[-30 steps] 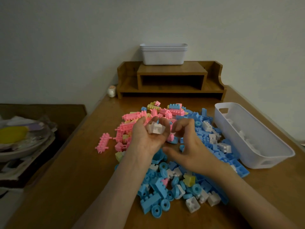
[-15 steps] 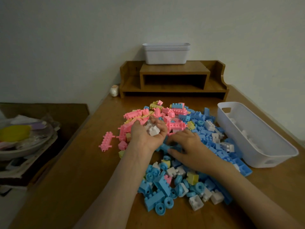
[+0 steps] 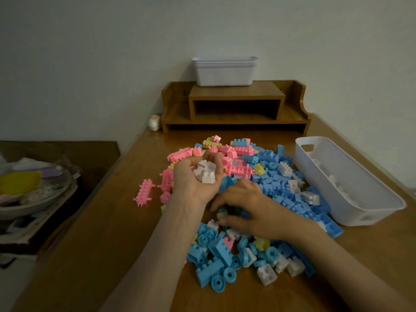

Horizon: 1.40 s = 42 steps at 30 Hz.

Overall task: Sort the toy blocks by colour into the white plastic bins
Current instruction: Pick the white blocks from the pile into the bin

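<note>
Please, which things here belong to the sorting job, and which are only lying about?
Belong to the job: pile of blocks; white blocks held in the left hand; right hand on the pile; white bin with white blocks inside; stacked bins on the shelf.
Lying about: wooden shelf; small figurine; glass dish on the left.

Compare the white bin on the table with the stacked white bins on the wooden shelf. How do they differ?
The bin on the table stands alone beside the block pile; the stacked bins sit nested atop the wooden shelf. The bin on the table shows white blocks inside; the stacked bins' inside is hidden. Both are white, rectangular and upright.
</note>
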### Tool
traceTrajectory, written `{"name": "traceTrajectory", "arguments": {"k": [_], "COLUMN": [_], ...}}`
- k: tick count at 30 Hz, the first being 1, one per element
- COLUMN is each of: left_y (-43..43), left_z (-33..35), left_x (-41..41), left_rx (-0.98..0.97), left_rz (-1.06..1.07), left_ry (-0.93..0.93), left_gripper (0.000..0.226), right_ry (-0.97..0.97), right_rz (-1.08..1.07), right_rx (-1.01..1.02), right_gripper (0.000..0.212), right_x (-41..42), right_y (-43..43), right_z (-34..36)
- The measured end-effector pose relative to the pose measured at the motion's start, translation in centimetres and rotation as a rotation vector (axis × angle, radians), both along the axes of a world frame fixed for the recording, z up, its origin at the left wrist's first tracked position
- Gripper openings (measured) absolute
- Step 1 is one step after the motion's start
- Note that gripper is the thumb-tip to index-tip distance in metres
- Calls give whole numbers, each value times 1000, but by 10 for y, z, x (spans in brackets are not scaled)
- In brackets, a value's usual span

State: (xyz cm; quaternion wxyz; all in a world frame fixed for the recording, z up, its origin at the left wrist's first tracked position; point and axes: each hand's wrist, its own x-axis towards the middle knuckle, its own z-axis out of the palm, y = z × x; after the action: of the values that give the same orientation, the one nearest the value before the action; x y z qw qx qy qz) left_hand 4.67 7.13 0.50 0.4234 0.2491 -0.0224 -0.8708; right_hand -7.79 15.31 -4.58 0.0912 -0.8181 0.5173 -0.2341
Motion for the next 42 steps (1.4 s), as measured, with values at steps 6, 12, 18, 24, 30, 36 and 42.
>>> {"name": "traceTrajectory", "arguments": {"k": [6, 12, 18, 24, 30, 36, 42], "left_y": [2, 0, 3, -4, -10, -5, -11], "left_z": [-1, 5, -2, -8, -17, -22, -22], "left_x": [-5, 3, 43, 96, 110, 102, 98], "left_rx": [-96, -487, -923, -1130, -1347, -1455, -1423], "left_rz": [-69, -223, -268, -328, -426, -703, -726], "left_ry": [-221, -604, -1222, -1719, -1865, -1931, -1970], "left_gripper": [27, 40, 31, 25, 17, 34, 22], "right_ry": [211, 290, 407, 301, 53, 192, 317], "right_rz": [75, -16, -51, -185, -98, -52, -4], "right_rx": [50, 186, 185, 57, 394, 409, 385], "right_gripper": [30, 26, 31, 49, 14, 35, 38], "right_x": [16, 17, 26, 21, 15, 7, 8], "right_y": [-1, 1, 5, 4, 18, 24, 21], "right_z": [4, 11, 17, 26, 23, 24, 22]}}
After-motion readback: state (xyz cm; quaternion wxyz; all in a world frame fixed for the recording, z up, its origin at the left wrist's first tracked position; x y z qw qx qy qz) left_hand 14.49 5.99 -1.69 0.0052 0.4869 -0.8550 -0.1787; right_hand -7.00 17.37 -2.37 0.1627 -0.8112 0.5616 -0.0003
